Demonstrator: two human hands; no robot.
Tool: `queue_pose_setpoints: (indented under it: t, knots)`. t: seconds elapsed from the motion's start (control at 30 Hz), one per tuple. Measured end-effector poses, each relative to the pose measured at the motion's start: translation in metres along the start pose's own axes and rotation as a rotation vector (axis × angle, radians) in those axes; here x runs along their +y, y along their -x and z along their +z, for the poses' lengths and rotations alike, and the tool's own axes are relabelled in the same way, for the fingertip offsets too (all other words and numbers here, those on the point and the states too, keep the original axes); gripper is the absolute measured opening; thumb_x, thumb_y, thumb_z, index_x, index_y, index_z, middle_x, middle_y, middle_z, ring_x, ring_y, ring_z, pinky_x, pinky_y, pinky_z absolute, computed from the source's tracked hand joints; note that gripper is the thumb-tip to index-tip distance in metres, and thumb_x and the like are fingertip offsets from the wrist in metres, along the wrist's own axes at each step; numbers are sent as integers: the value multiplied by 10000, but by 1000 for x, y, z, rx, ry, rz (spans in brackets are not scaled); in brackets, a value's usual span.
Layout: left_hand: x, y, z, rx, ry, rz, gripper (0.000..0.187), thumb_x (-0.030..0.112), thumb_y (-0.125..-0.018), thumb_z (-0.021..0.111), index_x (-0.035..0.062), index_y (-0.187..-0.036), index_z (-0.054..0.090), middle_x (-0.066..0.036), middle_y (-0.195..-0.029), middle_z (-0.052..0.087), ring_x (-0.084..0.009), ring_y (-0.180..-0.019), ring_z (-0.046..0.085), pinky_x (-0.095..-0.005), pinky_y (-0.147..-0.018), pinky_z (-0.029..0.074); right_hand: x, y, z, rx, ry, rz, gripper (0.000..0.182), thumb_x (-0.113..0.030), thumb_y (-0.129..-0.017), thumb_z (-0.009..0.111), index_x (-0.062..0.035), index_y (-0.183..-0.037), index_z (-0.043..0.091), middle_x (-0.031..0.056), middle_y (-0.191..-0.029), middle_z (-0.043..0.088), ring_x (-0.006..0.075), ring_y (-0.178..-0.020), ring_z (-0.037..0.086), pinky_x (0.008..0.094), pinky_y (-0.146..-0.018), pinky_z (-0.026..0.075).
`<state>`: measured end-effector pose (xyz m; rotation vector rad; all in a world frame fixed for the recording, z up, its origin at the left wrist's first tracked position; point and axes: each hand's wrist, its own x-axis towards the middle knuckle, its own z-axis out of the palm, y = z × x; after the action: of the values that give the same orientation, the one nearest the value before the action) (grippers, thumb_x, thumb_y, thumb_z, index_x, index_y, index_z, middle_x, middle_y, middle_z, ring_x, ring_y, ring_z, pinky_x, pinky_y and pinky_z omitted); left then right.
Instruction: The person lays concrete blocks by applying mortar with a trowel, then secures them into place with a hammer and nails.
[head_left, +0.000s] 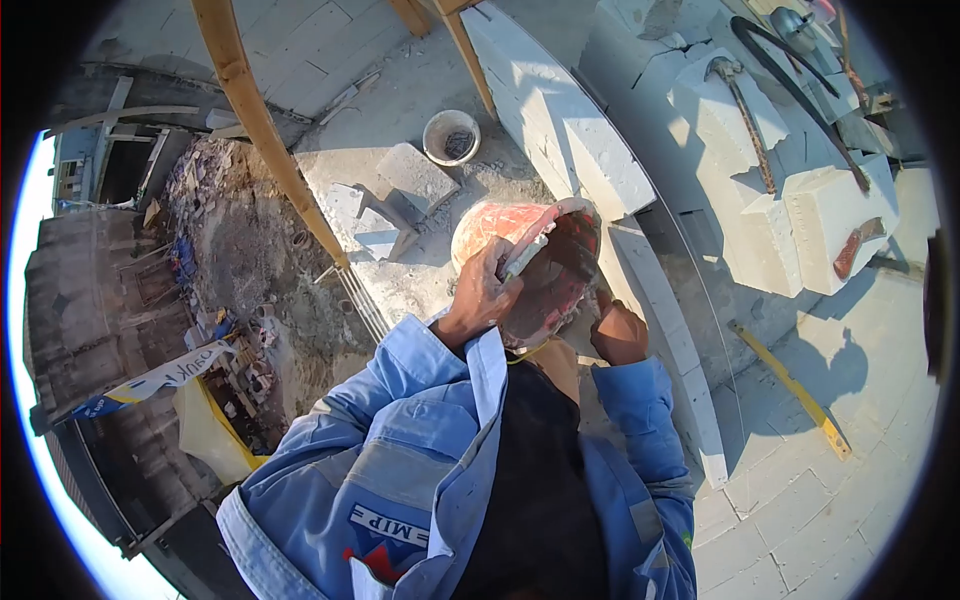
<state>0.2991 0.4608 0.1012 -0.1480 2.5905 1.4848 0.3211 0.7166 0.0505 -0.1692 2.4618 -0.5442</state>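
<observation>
A red bucket (480, 228), smeared with pale dried mortar, is tilted in front of my body with its mouth toward the right. My left hand (483, 290) is closed over the bucket's near rim. Greyish residue coats the inside of the bucket, which lies partly in shadow. To the right of the bucket, my right hand (619, 332) is curled closed just beside its mouth. Whatever those fingers hold, if anything, cannot be made out. A white block wall (670, 350) runs close along the right side of that hand.
A pale bucket (451, 138) stands beyond, beside grey block pieces (418, 180). Wooden poles (255, 115) rise at left, near a drop to rubble. On white blocks at right lie a hammer (745, 120) and a black hose (800, 95). A yellow level (795, 390) lies lower right.
</observation>
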Motion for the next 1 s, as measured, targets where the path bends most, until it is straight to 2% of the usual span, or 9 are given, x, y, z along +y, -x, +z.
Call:
queue_pose_setpoints:
  t: [0.1,0.23,0.33,0.4,0.57,0.67,0.73,0.87,1.0]
  knots:
    - [2,10,13,-56,10,139,280,40,-707,620,-8,-974,550,-134,-791,523,-254,-728,537,-366,-687,443,29,-3,1,94,175,94,547,-154,-795,617,-69,-1330,545,239,-983,694,391,-870,693,482,-754,544]
    - [15,19,28,-78,45,302,304,14,-699,621,-1,-993,546,-148,-806,521,-295,-725,538,-378,-689,446,50,-36,26,-333,-350,30,566,-221,-777,713,-69,-1307,587,172,-957,715,290,-773,709,429,-685,543]
    - [22,23,40,-67,4,294,301,10,-708,624,3,-998,544,-127,-798,512,-260,-712,528,-360,-674,438,51,-22,34,-359,-623,119,579,-235,-752,747,-68,-1290,616,110,-918,715,201,-701,671,376,-647,526]
    - [25,21,42,-64,34,222,264,24,-739,637,12,-978,524,-70,-783,498,-154,-699,484,-312,-645,415,60,-4,40,-305,-876,242,516,-110,-771,719,-100,-1279,623,-16,-833,642,64,-555,456,257,-509,396]
    - [11,14,61,-30,178,-102,235,75,-733,626,14,-942,536,-64,-811,501,-155,-716,465,-325,-641,410,97,39,14,-191,-910,110,518,-137,-782,712,-73,-1283,594,-18,-698,539,80,-546,455,265,-505,382]
    - [0,12,81,-6,198,-54,232,77,-730,631,17,-930,529,-25,-804,484,-130,-722,452,-306,-640,404,114,49,9,-165,-911,117,484,-146,-790,709,-69,-1254,593,-19,-670,508,85,-539,446,265,-501,373]
    - [0,13,89,-28,159,-23,248,36,-748,625,28,-966,508,-7,-804,501,-82,-692,469,-251,-608,413,126,53,16,-160,-1011,81,538,-203,-754,683,-68,-1270,612,35,-824,647,125,-627,537,282,-580,438]
    - [-5,16,99,-8,204,-72,245,41,-750,625,23,-964,506,-14,-811,502,-87,-716,476,-248,-633,413,158,54,38,-151,-1022,144,569,-205,-758,691,-56,-1298,587,25,-768,619,111,-599,527,281,-546,420]
    - [-14,24,101,12,235,-200,249,58,-722,638,20,-929,506,-20,-780,497,-115,-698,472,-284,-613,414,173,59,30,-102,-1072,208,434,-209,-764,692,-20,-1146,611,25,-702,588,105,-551,521,300,-519,419]
